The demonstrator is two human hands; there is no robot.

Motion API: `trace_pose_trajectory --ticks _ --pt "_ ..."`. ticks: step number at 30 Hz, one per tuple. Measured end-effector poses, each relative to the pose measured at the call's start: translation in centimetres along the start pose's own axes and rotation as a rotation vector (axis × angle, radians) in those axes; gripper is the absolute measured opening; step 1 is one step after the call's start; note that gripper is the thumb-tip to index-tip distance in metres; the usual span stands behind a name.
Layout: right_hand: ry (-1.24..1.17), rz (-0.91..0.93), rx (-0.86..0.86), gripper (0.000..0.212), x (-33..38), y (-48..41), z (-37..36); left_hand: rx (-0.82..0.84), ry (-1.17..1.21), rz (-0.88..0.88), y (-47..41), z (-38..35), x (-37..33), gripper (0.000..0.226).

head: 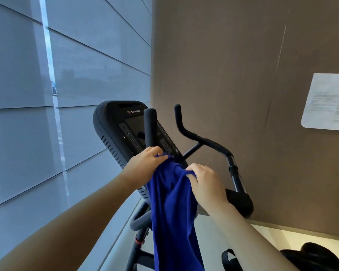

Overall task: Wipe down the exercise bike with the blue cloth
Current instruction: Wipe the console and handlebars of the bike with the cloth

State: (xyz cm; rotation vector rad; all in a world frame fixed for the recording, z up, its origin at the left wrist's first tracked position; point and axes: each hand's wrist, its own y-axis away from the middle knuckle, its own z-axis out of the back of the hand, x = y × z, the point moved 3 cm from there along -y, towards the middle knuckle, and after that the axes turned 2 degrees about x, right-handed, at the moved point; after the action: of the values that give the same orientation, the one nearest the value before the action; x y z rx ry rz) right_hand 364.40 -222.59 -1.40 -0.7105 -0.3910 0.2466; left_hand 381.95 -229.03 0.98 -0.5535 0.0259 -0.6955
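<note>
The exercise bike's black console (114,126) stands in front of me, with an upright handlebar grip (150,128) before it and a curved right handlebar (202,139) beside it. A long blue cloth (172,212) hangs down from just below the console. My left hand (145,163) pinches the cloth's top left corner at the foot of the upright grip. My right hand (205,182) grips the cloth's top right edge, a little lower and to the right. The cloth hides the bike's frame behind it.
Window blinds (47,114) fill the left side. A brown wall (243,75) rises behind the bike with a printed sheet (327,102) stuck on it at the right. The bike's black elbow pad (241,202) and a dark seat (311,257) lie at lower right.
</note>
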Motion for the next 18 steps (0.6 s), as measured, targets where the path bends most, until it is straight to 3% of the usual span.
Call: trace_pose_trajectory --ticks 4,10,18 --pt "0.050 0.027 -0.131 0.014 0.0 0.6 1.9 -0.138 0.049 0.006 1.4 1.9 -0.9 0.051" --pt "-0.019 -0.041 -0.149 0.018 0.7 2.6 3.5 -0.183 0.004 -0.016 4.3 4.7 -2.5 0.035" --pt "-0.072 -0.148 -0.319 0.018 5.0 5.9 6.1 -0.276 -0.002 -0.052 8.6 8.8 -2.0 0.033"
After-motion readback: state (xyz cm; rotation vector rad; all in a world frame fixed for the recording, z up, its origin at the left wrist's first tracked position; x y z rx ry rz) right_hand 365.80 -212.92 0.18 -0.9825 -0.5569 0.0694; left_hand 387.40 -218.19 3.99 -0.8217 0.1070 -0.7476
